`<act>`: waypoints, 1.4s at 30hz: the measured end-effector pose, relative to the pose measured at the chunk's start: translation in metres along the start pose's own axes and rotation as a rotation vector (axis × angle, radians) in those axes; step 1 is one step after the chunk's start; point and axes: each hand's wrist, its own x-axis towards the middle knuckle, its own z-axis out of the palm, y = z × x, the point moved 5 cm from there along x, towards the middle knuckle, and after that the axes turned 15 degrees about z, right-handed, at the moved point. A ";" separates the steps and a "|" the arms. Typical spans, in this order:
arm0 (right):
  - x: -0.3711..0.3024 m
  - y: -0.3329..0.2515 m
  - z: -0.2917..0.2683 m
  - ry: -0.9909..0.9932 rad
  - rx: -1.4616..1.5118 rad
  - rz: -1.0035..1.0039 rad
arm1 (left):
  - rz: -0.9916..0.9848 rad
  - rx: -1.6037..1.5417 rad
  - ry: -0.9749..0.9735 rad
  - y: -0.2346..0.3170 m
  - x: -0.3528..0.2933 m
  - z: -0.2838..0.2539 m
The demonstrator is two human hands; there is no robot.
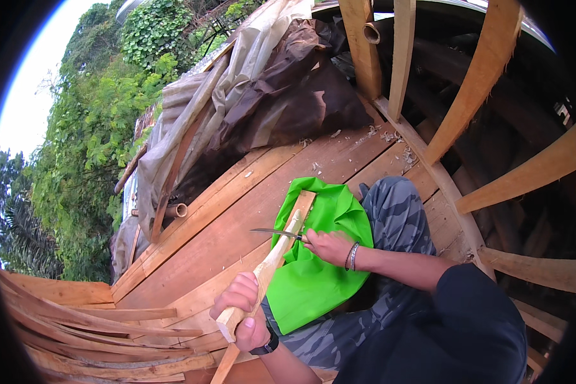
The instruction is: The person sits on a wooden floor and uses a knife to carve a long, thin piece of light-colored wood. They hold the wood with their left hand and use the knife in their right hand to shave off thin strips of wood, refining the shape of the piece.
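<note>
A pale, carved wooden stick (pixel 270 261)'s clutched in the left grip (pixel 238 296), and a thin, dark-handled metal knife (pixel 279 232)'s held across it by the right grip (pixel 329 248).

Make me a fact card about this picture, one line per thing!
Left hand: closed around the near end of the wooden piece
Right hand: holding a knife by its handle
Knife: crossing the wooden piece near its far end
Green cloth: under the wooden piece, partly over the person's legs
Floor: wooden boards, with scattered shavings
Background left: leafy trees
</note>
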 end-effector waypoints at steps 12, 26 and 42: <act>0.020 0.038 0.021 -0.041 -0.169 0.131 | 0.022 0.020 0.079 0.001 -0.003 0.005; -0.015 -0.022 -0.005 -0.115 -0.005 0.114 | 0.101 0.116 0.224 0.004 -0.010 -0.015; 0.005 0.006 0.002 -0.001 -0.243 0.165 | 0.056 -0.021 -0.056 -0.002 0.011 0.006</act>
